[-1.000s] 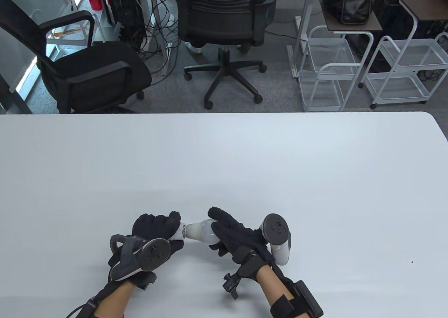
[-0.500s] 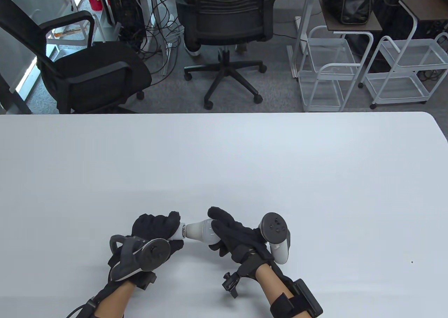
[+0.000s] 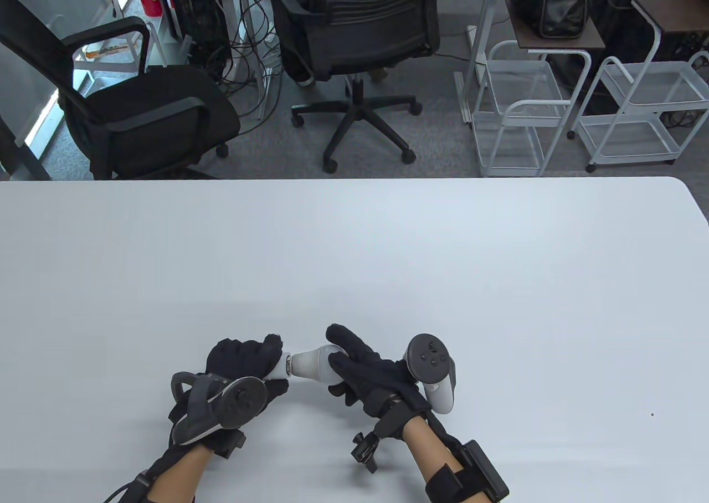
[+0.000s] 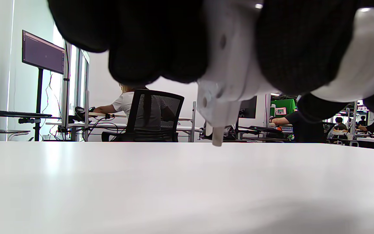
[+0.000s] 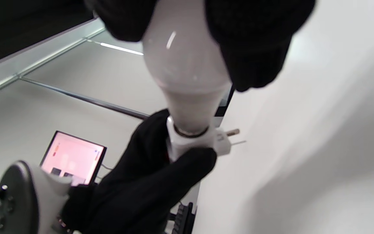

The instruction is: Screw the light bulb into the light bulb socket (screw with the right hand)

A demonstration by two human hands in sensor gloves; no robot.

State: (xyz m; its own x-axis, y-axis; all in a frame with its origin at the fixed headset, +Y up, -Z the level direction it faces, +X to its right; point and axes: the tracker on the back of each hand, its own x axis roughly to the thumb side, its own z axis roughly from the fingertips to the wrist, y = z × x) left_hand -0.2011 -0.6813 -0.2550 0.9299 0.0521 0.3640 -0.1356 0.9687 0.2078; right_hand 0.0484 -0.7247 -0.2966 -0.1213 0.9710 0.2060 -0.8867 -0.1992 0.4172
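In the table view, the left hand (image 3: pixel 243 359) curls its fingers round the light bulb socket (image 3: pixel 279 365) while the right hand (image 3: pixel 368 373) wraps its fingers over the light bulb (image 3: pixel 311 363); the two parts meet end to end just above the table (image 3: pixel 388 248), near its front edge, with bare surface all about them. Office chairs and wire carts stand well beyond the far edge and hinder nothing. In the left wrist view, the socket (image 4: pixel 229 65) is clasped between dark gloved fingers (image 4: pixel 154 42), its plug prong pointing down toward the table, and the bulb's white glass (image 4: pixel 365 55) shows at the right. In the right wrist view, the bulb (image 5: pixel 187 61) is pinched between fingers and thumb, and its neck sits in the socket (image 5: pixel 195 143) with only a thin metal ring showing. The threading therefore seems well advanced, with perhaps the final tightening left; I cannot tell whether it is fully seated.
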